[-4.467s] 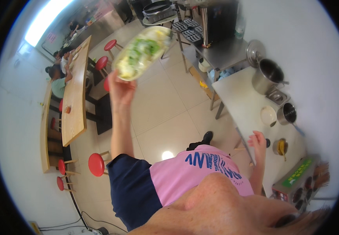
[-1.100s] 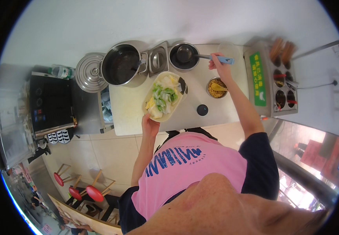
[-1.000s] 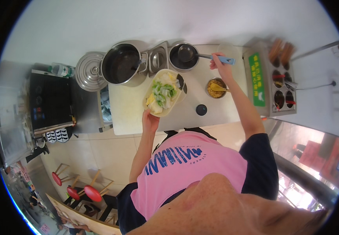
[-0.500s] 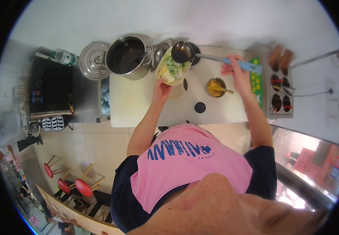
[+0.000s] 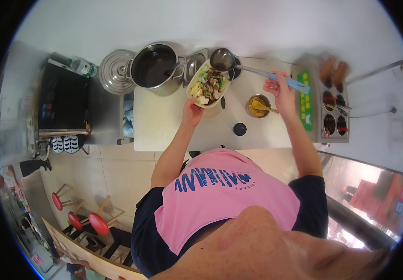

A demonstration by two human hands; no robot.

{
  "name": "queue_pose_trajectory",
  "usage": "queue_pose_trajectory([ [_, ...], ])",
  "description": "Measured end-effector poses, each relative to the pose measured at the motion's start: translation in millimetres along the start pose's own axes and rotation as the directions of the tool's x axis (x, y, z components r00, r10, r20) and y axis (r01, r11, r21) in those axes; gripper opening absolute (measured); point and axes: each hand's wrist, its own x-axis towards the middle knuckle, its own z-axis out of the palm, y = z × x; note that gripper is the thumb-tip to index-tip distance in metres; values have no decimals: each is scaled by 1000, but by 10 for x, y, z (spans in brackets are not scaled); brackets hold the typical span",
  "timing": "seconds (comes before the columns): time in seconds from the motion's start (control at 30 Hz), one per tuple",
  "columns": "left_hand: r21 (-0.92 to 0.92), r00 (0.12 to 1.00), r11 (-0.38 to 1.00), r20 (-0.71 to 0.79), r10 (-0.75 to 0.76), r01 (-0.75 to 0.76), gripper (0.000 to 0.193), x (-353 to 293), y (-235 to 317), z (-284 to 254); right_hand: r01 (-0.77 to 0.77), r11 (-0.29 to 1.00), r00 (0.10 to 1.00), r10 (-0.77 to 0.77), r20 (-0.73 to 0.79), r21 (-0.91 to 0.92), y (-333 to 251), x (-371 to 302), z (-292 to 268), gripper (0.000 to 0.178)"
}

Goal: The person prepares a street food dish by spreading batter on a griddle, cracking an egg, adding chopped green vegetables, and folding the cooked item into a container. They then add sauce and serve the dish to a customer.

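Observation:
My left hand [image 5: 192, 112] grips the near end of an oval pale bowl [image 5: 229, 87], holding it above the counter. Chopped greens and pale pieces fill it, with dark brown topping [image 5: 213, 87] over them. In my right hand [image 5: 279, 91] is the light-blue handle of a ladle [image 5: 252, 71], fingers wrapped round it. The ladle's round cup [image 5: 222, 59] hangs at the bowl's far edge, with a little brown liquid visible inside. Below the bowl, a pale round dish [image 5: 216, 111] is partly hidden.
A large steel pot [image 5: 155, 70] of dark liquid stands at left beside its lid [image 5: 117, 72]. A small metal bowl [image 5: 258, 111] holds yellow bits and a yellow spoon. Near it lies a black round object [image 5: 240, 129]. A condiment rack [image 5: 335, 112] stands at right.
Dark brown topping now covers much of the greens in the bowl. The ladle's cup has tipped and shifted slightly right, and holds less dark liquid.

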Motion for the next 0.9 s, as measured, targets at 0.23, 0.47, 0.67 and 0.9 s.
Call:
queue_pose_trajectory([
  [0.23,44,996,998,-76,40,-37,41,-442,233,-260,-38,999,998,37,41,11,502,442,-245,25],
  [0.47,59,978,989,-152,143,-135,46,-1142,535,-200,118,935,987,-74,142,-335,1382,567,-211,25],
  [0.67,23,950,964,-162,266,-266,51,-1641,769,-117,-2,997,1000,2,-2,-82,1589,462,-18,36],
  [0.9,8,869,911,-298,396,-413,50,-2056,1130,-337,-262,878,825,419,379,-401,1667,126,1149,64],
])
